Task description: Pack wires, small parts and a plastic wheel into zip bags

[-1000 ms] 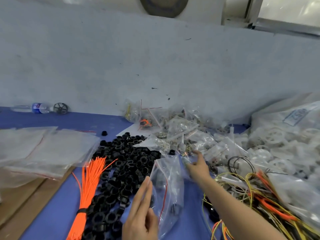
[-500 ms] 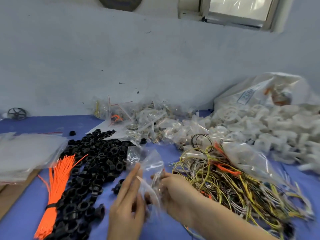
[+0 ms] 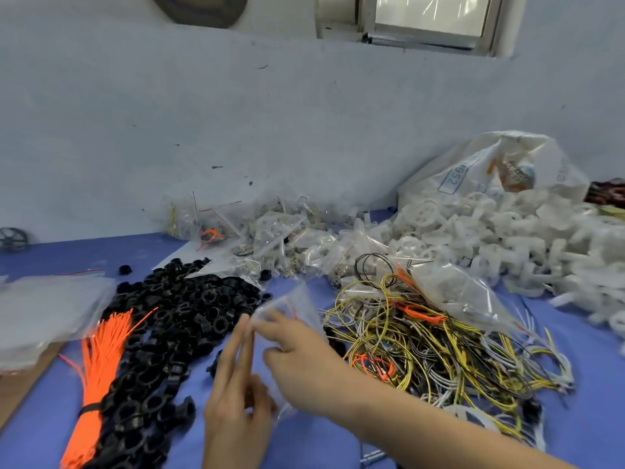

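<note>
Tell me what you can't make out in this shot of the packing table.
1. Head view: what the zip bag contains; motion blur and both hands cover it.
2. Head view: the left hand wrist, cut off by the bottom edge.
3. Head view: the print on the big sack beyond "1952"; too small and crumpled.
4. Head view: the dark wheel, partly cut off by the left edge.

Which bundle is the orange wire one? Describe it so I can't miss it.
Start at the pile of black plastic rings on the blue table, left of both hands. The orange wire bundle lies along that pile's left edge: straight strands cinched by a black tie, unlike the loose yellow tangle on the right.
</note>
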The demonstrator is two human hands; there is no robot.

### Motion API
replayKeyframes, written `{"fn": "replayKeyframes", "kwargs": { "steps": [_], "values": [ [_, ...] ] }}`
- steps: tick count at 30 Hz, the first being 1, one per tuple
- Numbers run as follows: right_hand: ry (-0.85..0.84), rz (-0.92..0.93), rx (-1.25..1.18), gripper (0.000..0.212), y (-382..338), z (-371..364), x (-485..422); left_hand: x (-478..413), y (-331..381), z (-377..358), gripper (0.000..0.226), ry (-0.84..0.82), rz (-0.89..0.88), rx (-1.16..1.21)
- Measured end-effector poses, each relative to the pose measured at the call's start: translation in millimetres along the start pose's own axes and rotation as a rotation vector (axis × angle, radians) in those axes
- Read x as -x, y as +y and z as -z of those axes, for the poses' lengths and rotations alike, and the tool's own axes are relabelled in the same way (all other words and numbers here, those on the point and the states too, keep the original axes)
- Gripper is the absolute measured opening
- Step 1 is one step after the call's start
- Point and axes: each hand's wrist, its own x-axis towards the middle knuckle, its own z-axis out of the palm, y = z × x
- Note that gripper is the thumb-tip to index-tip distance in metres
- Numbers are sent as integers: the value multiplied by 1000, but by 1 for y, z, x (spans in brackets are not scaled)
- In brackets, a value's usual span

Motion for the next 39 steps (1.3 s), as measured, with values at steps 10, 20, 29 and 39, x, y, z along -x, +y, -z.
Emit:
{"fn": "replayKeyframes", "kwargs": {
  "steps": [10,20,29,39],
  "values": [
    [277,-225,668,25,101,154,-3,3,-22,-3,82,80,147,198],
    [232,-362,839,22,150,170,14,5,-21,-5,79,61,258,288],
    [53,-365,1207,22,166,146,-1,3,-19,-4,79,72,215,260],
    [631,-396,-438,23,89,196,9,3,-26,-2,79,65,249,251]
  ]
}}
